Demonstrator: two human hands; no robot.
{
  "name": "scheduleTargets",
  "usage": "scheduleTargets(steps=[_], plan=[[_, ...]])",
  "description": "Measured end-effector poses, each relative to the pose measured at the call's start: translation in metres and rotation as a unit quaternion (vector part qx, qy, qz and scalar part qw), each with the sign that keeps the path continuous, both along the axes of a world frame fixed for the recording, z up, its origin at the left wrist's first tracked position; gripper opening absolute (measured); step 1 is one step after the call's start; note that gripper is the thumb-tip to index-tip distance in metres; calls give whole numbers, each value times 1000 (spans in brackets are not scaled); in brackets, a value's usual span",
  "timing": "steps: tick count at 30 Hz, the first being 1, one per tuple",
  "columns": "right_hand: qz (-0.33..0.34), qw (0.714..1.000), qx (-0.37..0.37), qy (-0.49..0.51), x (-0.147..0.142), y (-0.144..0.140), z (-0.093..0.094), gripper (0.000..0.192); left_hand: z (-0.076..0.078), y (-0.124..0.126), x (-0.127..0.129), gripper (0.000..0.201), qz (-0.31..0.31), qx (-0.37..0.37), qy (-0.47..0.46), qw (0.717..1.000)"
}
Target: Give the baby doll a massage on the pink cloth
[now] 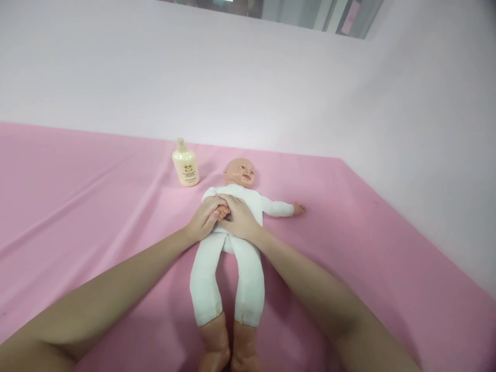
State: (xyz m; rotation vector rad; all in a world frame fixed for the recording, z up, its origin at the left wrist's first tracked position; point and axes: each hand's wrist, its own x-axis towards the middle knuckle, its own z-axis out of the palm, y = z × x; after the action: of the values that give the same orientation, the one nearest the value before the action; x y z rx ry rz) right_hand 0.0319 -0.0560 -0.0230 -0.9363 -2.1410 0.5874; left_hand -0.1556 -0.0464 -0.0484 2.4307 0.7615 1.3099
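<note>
A baby doll (251, 204) with a bare head and a white cloth body lies on its back, feet toward me. My left hand (203, 219) is closed around the doll's left-side arm, which is bent over its torso. The doll's small hand (223, 212) pokes out between my two hands. From the other side, my right hand (242, 219) rests on the torso, its fingers curled over the same arm and meeting my left fingers. The doll's other arm (281, 208) stretches out to the right, untouched.
A pale yellow pump bottle (186, 168) with a printed label stands upright to the left of the doll's head. Pink cloth (96, 196) with some creases covers the table. Behind and to the right is a white wall (248, 82), with a window at the top.
</note>
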Motion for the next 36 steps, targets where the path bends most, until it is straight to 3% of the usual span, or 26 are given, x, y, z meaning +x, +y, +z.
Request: scheduleTargets(steps=[36], plan=[[0, 1000, 10, -2, -1, 1, -1, 58, -2, 2, -2, 47, -9, -8, -1, 1000]])
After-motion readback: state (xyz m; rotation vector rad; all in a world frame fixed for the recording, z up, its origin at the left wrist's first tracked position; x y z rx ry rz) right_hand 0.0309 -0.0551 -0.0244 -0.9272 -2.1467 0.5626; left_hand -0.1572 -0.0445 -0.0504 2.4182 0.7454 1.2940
